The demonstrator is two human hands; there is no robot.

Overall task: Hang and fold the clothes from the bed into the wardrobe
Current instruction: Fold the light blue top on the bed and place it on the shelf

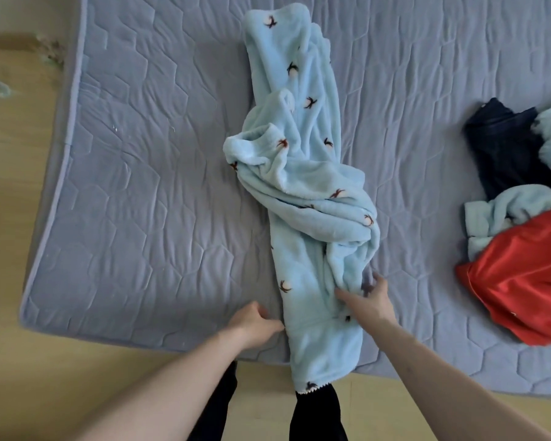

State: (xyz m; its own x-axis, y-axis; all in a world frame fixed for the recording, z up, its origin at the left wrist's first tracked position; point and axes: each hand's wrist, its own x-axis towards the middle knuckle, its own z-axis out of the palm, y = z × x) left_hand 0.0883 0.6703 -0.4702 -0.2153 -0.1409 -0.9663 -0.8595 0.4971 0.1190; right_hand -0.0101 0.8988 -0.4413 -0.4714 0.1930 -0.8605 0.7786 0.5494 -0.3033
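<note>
Grey quilted bed (140,186), wood floor round it; right hand (368,302) lies on the fleece (303,173), fingers spread and bunching its near right side; left hand (255,323) curled, pinching the near left edge; fleece runs long and twisted straight away from both hands, near end hanging off the bed edge; likely needs spreading flat before folding; pile (522,218) of red, navy and blue clothes well apart to the right.

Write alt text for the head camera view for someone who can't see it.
Two bare hands work a long, twisted light-blue fleece garment on a quilted grey mattress: the left hand pinches its near edge, the right hand grips a fold. A red satin garment and dark clothing lie at right.
</note>
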